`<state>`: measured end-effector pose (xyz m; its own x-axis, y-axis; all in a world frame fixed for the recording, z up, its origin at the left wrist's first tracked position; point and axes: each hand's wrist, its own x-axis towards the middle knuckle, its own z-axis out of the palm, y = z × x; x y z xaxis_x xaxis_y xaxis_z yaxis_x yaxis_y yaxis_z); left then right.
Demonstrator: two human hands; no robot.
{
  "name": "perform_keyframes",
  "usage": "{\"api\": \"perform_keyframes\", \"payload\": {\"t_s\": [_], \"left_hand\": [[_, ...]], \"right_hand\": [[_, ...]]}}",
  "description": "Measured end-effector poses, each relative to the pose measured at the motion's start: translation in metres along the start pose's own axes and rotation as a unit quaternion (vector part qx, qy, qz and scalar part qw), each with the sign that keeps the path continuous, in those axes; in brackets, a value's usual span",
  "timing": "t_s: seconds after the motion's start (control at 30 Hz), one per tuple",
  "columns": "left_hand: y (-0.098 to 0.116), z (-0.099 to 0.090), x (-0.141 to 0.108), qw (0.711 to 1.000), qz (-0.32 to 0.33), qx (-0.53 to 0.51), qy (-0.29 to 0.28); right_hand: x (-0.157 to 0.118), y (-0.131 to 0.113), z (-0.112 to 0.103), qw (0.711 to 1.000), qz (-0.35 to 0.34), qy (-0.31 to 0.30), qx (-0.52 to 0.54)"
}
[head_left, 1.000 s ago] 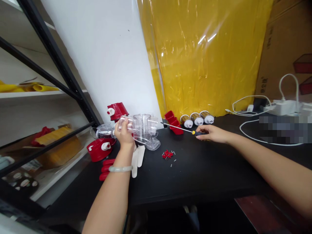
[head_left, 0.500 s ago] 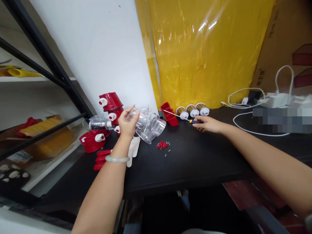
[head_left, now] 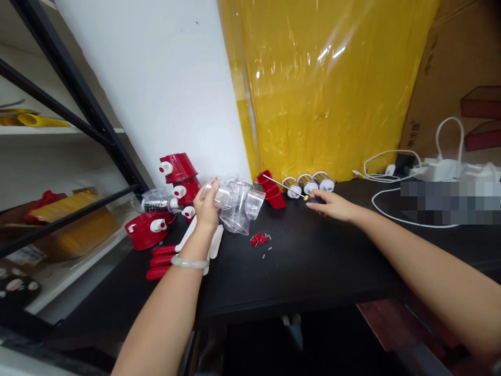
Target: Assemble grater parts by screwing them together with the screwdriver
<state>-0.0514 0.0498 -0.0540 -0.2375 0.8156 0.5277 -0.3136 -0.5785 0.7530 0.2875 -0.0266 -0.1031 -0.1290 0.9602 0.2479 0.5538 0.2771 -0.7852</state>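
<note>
Far left on the desk [head_left: 313,271], red bases [head_left: 151,230] sit stacked beside a clear grater drum [head_left: 154,202]. The left hand [head_left: 205,209] grips the clear plastic housing [head_left: 237,203], which a moment ago was tipped up higher and is now lowered nearer the desk, above the white paddles [head_left: 215,243]. Small red clips [head_left: 258,239] lie just right. The right hand [head_left: 331,204] stays closed on the screwdriver [head_left: 287,188], its tip near the red tray [head_left: 272,190]

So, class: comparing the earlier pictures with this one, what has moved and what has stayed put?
The left hand has tipped the clear plastic housing over from upright, keeping its grip. The right hand stays on the screwdriver handle. The small red parts and three rolls lie unchanged.
</note>
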Motion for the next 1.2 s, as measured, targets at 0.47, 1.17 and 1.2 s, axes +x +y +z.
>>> {"api": "perform_keyframes", "payload": {"t_s": [0.47, 1.17, 1.2], "left_hand": [[0.0044, -0.0042, 0.0062, 0.992, 0.000, -0.030, 0.122], [0.0006, -0.0057, 0.0062, 0.996, 0.003, -0.014, 0.092], [0.0004, -0.0063, 0.0065, 0.996, 0.004, -0.015, 0.092]], "right_hand": [[-0.0020, -0.0083, -0.0045, 0.996, -0.093, 0.007, -0.017], [-0.0037, -0.0102, -0.0008, 0.996, -0.090, -0.010, -0.014], [-0.0036, -0.0101, -0.0007, 0.996, -0.089, -0.012, -0.009]]}}
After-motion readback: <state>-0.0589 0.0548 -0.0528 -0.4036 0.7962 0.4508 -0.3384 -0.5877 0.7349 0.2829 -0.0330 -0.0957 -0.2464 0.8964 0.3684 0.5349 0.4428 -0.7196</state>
